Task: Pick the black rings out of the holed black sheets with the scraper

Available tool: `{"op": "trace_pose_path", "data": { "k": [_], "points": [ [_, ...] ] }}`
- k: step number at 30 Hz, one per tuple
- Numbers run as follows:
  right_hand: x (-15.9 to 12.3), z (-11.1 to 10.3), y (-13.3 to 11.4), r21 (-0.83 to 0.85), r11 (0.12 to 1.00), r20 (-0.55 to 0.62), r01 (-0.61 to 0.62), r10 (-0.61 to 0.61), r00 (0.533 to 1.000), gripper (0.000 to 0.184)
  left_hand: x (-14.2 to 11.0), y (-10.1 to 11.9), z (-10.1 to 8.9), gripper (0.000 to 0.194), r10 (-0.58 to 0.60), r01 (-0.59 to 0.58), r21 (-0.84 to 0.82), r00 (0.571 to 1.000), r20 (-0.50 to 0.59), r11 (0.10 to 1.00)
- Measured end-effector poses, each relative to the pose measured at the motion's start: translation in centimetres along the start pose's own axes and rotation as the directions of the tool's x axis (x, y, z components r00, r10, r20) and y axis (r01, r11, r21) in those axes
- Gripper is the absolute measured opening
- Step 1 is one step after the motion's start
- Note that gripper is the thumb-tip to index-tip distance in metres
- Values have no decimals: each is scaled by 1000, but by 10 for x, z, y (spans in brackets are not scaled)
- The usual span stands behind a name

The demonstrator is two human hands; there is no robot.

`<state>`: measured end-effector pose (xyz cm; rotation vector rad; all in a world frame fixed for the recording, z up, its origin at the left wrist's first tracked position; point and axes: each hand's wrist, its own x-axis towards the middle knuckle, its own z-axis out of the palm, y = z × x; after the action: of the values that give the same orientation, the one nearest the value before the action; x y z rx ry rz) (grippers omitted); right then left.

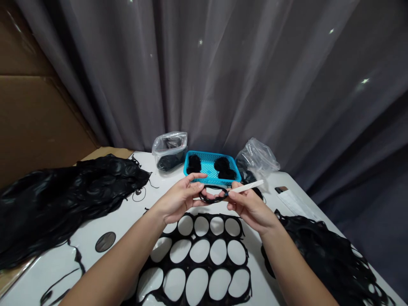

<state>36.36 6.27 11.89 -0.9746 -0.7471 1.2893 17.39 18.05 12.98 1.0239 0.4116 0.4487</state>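
Observation:
My left hand point(182, 196) pinches a thin black rubber ring point(213, 197) held above the table. My right hand point(247, 205) grips the other side of the ring together with a white stick-like tool point(249, 186) that points to the right. Below both hands lies a black rubber sheet point(204, 272) with rows of round cut-out holes. Just behind the hands stands a blue mesh basket point(210, 168) holding two dark heaps of small black pieces.
A big pile of black rubber sheets point(63, 199) lies on the left, another pile point(331, 255) on the right. Two clear plastic bags point(168, 148) point(256, 158) flank the basket. A loose black disc point(105, 241) lies on the white table point(54, 267). Grey curtain behind.

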Motion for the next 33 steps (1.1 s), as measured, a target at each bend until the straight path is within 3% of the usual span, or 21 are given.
{"op": "trace_pose_path", "data": {
  "k": [4, 7, 10, 13, 18, 22, 26, 29, 33],
  "points": [
    [21, -23, 15, -136, 990, -17, -47, 46, 999, 40, 9, -6, -22, 45, 54, -26, 406, 997, -58, 914],
    [50, -46, 15, -294, 950, -30, -108, 103, 994, 41, 12, -3, -39, 45, 99, -31, 577, 991, -88, 816],
    [83, -65, 4, -387, 918, -73, -90, 67, 995, 39, 9, 8, -46, 44, 154, -86, 624, 987, -55, 777],
    [112, -80, -8, -562, 820, -221, -110, -21, 975, 23, 3, 19, -46, 41, 196, -130, 639, 980, -34, 758],
    [140, -106, -6, -750, 627, -422, -212, -206, 883, 11, -3, 28, -43, 36, 223, -168, 639, 975, -5, 751],
    [147, -121, 0, -843, 443, -469, -306, -325, 821, 8, -8, 33, -38, 35, 242, -193, 650, 970, 14, 735],
    [149, -123, 0, -887, 308, -443, -344, -351, 825, 3, -16, 42, -30, 35, 267, -211, 663, 964, 17, 718],
    [147, -123, -2, -904, 256, -417, -343, -351, 838, 3, -25, 43, -30, 36, 291, -221, 689, 957, 16, 690],
    [140, -123, -7, -908, 254, -402, -334, -299, 865, 3, -47, 16, -44, 27, 193, -82, 849, 981, -23, 522]
  ]
}}
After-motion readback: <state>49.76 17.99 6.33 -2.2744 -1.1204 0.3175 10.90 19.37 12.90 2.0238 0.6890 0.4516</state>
